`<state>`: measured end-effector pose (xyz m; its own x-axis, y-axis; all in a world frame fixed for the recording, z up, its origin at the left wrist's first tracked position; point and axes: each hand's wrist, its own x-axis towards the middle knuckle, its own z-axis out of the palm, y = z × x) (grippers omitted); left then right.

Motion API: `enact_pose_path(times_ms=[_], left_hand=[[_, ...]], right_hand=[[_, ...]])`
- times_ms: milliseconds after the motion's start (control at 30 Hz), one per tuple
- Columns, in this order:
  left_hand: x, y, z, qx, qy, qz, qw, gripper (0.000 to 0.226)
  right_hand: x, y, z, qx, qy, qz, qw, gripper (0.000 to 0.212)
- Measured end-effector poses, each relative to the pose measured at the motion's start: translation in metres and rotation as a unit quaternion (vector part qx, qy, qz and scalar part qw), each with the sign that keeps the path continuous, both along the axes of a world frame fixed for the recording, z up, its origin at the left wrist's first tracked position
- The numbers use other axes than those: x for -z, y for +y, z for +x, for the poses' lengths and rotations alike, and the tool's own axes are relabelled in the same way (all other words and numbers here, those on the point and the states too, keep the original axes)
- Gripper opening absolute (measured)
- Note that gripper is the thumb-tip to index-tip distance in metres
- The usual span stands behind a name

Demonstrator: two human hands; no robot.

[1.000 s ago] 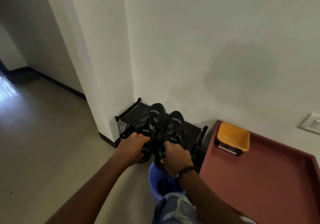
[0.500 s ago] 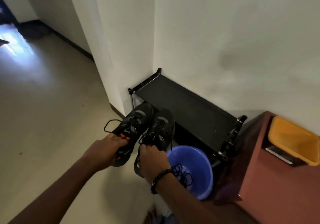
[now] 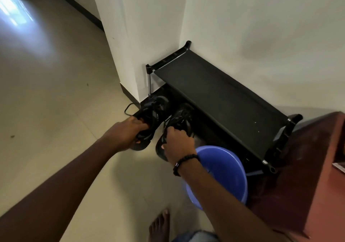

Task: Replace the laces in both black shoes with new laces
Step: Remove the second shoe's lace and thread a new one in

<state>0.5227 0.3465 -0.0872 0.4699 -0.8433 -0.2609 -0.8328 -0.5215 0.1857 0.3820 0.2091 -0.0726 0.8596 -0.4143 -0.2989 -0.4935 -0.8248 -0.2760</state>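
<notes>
Two black laced shoes are held side by side low in front of the black shoe rack [image 3: 220,92]. My left hand [image 3: 123,133] grips the heel end of the left shoe [image 3: 153,111], whose lace loop [image 3: 128,109] hangs out to the left. My right hand [image 3: 177,144], with a dark bead bracelet at the wrist, grips the right shoe [image 3: 181,120] at its heel and collar. Both toes point at the rack's lower level. I cannot tell whether the soles touch the floor.
A blue plastic basin [image 3: 229,169] sits on the floor under my right forearm. A reddish-brown cabinet [image 3: 313,167] stands at the right. My bare foot [image 3: 159,225] shows at the bottom edge. White walls meet in a corner behind the rack; pale floor stretches left.
Both shoes have come off the rack's top shelf and down to floor level in front of it. My view has tilted down, and the yellow box on the cabinet has left the frame.
</notes>
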Motion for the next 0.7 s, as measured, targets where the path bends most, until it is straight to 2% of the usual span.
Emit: enact_pose_path(times_ms=[167,300,467,700], left_hand=[[0.056,-0.089,0.042,0.068,-0.048,-0.007,0.997,0.059],[0.102,-0.143,0.057,0.084,-0.035,-0.004,0.996,0.062],[0.118,-0.148,0.076,0.103,-0.008,-0.016,0.995,0.060],[0.115,-0.158,0.071,0.088,-0.040,-0.079,0.992,0.059]], right_hand=[[0.060,-0.061,0.028,0.041,0.027,-0.051,0.997,0.046],[0.102,-0.101,0.041,0.064,0.037,-0.087,0.994,0.044],[0.130,-0.107,0.055,0.061,0.029,-0.116,0.991,0.041],[0.125,-0.113,0.062,0.102,0.009,-0.155,0.983,0.040]])
